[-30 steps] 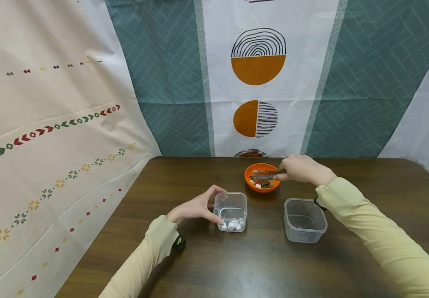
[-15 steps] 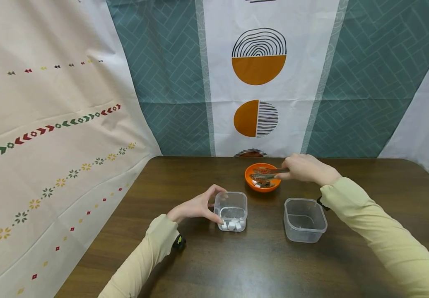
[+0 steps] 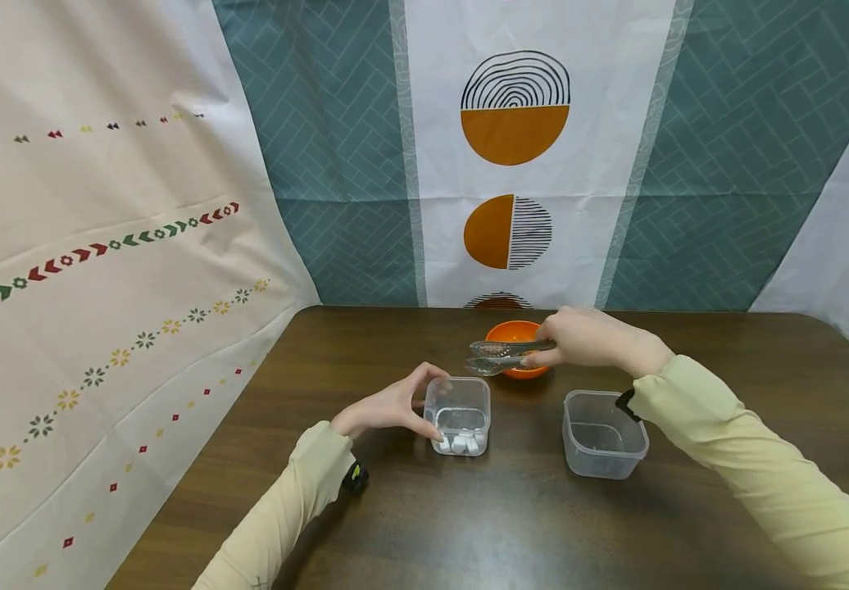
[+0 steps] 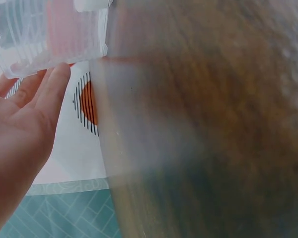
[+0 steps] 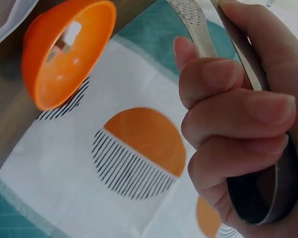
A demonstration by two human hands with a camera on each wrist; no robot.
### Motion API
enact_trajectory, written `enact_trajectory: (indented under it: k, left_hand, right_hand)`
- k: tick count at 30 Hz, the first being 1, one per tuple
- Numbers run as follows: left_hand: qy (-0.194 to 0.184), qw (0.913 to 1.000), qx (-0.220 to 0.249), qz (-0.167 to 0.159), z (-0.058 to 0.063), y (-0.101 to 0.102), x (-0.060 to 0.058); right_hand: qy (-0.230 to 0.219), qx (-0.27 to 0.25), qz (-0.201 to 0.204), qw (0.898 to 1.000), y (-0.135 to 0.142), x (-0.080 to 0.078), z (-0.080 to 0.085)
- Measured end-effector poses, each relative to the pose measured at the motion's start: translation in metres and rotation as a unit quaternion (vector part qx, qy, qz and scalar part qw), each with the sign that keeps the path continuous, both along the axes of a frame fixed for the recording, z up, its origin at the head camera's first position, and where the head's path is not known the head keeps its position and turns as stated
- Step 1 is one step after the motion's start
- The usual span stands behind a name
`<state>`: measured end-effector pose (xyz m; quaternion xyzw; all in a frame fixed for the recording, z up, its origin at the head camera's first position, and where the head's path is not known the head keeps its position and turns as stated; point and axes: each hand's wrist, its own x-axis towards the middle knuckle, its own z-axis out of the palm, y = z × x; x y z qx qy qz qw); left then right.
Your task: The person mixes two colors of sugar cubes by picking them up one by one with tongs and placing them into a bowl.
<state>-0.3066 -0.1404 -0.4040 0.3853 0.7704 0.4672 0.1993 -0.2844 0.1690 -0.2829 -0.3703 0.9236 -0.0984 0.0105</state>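
My left hand (image 3: pixel 391 407) holds the side of a clear square plastic container (image 3: pixel 480 401), thumb at the near side and fingers at the far one. Several white pieces (image 3: pixel 460 444) lie on its bottom. In the left wrist view, that hand's fingers (image 4: pixel 54 91) reach up against the container (image 4: pixel 79 44). Metal tongs (image 3: pixel 497 365) with perforated heads are gripped in my right hand (image 3: pixel 594 338), whose fingers (image 5: pixel 238 119) curl round both arms. The tong heads hang left of the orange bowl's middle, toward the container; I cannot tell whether they pinch anything.
The orange bowl (image 5: pixel 102 47) holds a white piece and brownish bits, partly hidden by the tongs in the head view. A second clear container (image 3: pixel 605 467) stands to the right on the brown wooden table (image 3: pixel 424 524). Patterned cloths (image 3: pixel 343 205) hang behind and at the left.
The tongs have come up out of the orange bowl and shifted left over its rim toward the container. My left hand and the container have stayed in place.
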Motion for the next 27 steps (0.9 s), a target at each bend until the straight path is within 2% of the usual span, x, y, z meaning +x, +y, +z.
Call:
enact_trajectory:
  k: [6, 15, 21, 25, 27]
  left_hand:
    - [0.011, 0.9999, -0.004, 0.006, 0.001, 0.001, 0.001]
    - [0.019, 0.9998, -0.002, 0.011, 0.001, 0.001, -0.001]
    - [0.01, 0.9999, 0.005, 0.006, 0.0, 0.0, -0.002]
    - [0.008, 0.9999, 0.006, 0.007, 0.0, 0.001, -0.001]
    - [0.002, 0.9999, 0.011, 0.004, 0.004, 0.001, 0.002]
  right_hand:
    - [-0.011, 0.004, 0.006, 1.0, -0.01, 0.007, 0.001]
    - [-0.035, 0.047, 0.029, 0.998, -0.03, 0.014, -0.006]
    - [-0.056, 0.07, 0.039, 0.995, -0.045, 0.012, -0.011]
    - [-0.076, 0.083, 0.03, 0.993, -0.051, 0.008, -0.013]
    - [-0.094, 0.091, 0.021, 0.991, -0.053, 0.006, -0.014]
